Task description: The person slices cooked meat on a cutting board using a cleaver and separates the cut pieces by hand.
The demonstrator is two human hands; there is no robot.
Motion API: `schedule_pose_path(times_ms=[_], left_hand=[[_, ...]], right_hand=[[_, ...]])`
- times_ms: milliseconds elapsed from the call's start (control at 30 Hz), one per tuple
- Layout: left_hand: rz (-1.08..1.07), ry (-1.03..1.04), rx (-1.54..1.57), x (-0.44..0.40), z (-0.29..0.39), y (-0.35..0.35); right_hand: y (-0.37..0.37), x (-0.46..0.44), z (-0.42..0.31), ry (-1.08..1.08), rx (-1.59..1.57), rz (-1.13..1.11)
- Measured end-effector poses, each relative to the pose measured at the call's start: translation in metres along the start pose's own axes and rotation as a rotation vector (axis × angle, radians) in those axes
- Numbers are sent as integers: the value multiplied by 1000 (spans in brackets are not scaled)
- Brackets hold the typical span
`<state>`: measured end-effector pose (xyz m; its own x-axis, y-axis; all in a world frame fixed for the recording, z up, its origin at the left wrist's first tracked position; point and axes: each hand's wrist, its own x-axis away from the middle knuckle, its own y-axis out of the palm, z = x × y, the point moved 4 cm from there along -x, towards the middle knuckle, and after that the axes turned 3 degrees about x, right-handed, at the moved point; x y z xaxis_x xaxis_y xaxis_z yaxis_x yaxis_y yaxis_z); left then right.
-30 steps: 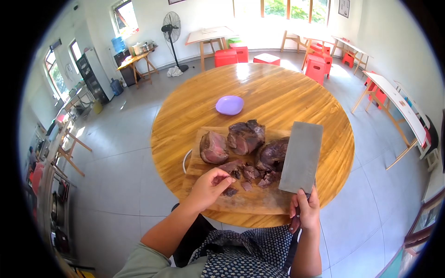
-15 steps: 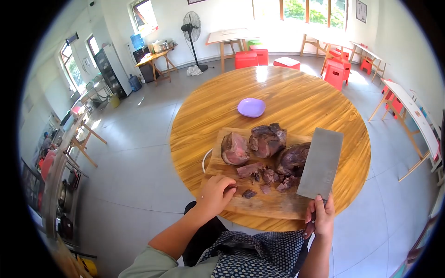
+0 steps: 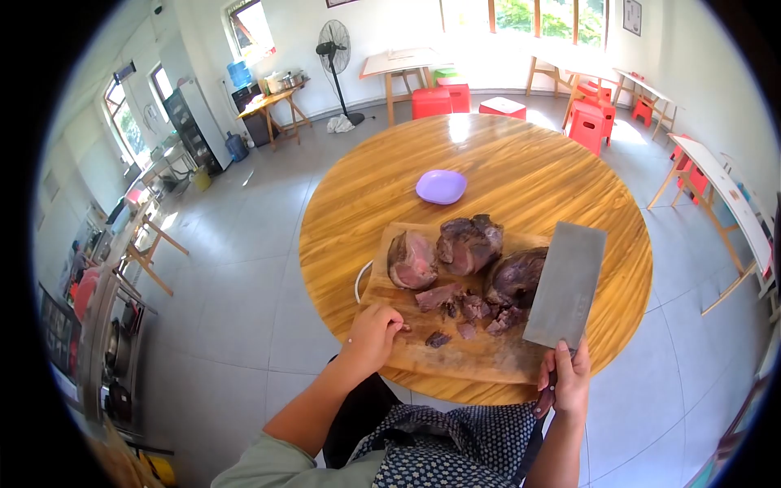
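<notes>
My right hand (image 3: 569, 381) is wrapped round the dark wooden handle of a cleaver (image 3: 567, 281). Its broad grey blade stands raised over the right side of a wooden cutting board (image 3: 488, 370) and covers part of a dark chunk of cooked meat (image 3: 511, 276). My left hand (image 3: 374, 333) rests at the board's left edge with its fingers curled together; a small reddish-brown piece of meat (image 3: 405, 328) shows at the fingertips. Two more big chunks, a pinkish one (image 3: 412, 262) and a dark one (image 3: 470, 242), lie at the back. Several cut pieces (image 3: 476, 307) lie in front of them.
The board lies on a round wooden table (image 3: 366, 175), with a purple plate (image 3: 441, 187) behind it. Farther off stand a floor fan (image 3: 333, 61), red stools (image 3: 429, 103) and side tables (image 3: 720, 183). A counter (image 3: 106, 285) runs along the left.
My left hand has shifted slightly left and its fingers have drawn closer together. The cleaver stays almost where it was in my right hand; the meat on the board has not moved.
</notes>
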<state>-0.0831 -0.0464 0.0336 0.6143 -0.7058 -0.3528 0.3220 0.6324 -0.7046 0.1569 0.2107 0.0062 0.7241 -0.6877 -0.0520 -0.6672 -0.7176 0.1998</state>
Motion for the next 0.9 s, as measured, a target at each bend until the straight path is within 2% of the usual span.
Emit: schedule_pose_path(times_ms=[200,300,400,467,500,567,600,667,800,900], left_hand=[[51,86,-30,1,10,-6],[-50,89,-21,2,10,-7],[-66,25,-30,4,12,-6],[-23,-170,245,4,9,-2],[-31,-166,260,1,13,-1],[-125,-27,107,-6,25,0],[-130,-21,118,-6,26,4],[112,152,-77,-7,33,0],[80,156,-40,0,50,8],[43,229,-126,5,59,20]], right_hand=[[0,2,1,25,-9,23],[-2,0,2,16,19,7],[-1,1,0,-4,12,-2],[0,2,1,11,18,20],[-1,3,0,26,23,39],[1,3,-4,29,45,37],[1,2,-5,30,50,21],[0,0,-3,11,47,14],[2,2,-6,6,37,-2],[2,1,-6,4,25,-9]])
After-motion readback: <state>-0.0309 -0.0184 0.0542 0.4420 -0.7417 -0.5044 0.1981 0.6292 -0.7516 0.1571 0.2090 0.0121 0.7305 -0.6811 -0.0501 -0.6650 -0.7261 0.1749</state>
